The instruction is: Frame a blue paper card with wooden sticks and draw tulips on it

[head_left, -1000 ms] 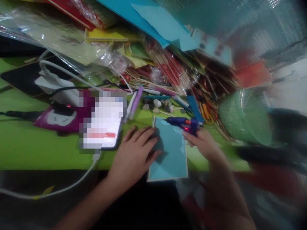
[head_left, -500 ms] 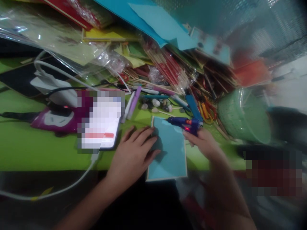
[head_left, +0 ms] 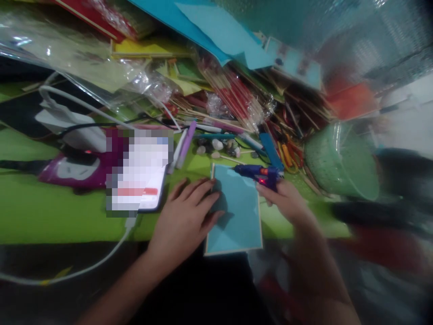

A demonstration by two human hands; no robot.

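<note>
A light-blue card panel (head_left: 238, 216) with thin wooden strips along its edges lies at the front of the green table, its near end jutting past the edge. Fingers spread, my left hand (head_left: 189, 210) rests on the panel's left side. My right hand (head_left: 284, 198) grips a dark-blue glue gun (head_left: 259, 174) with a glowing red light. The gun's nozzle points left, over the far end of the panel; whether the tip touches it I cannot tell. Behind the panel lie several pebbles (head_left: 217, 144) and a thin stick.
A phone (head_left: 142, 176) on a charging cable and a purple power strip (head_left: 72, 171) occupy the left. At right stands a green tub (head_left: 341, 160), with orange-handled scissors (head_left: 287, 158) beside it. Bundled sticks (head_left: 233, 92), plastic wrap and blue sheets (head_left: 223, 36) are heaped behind.
The whole view has shifted slightly, so things sit a little further left. Both hands, the glue gun and the panel keep nearly the same places relative to each other.
</note>
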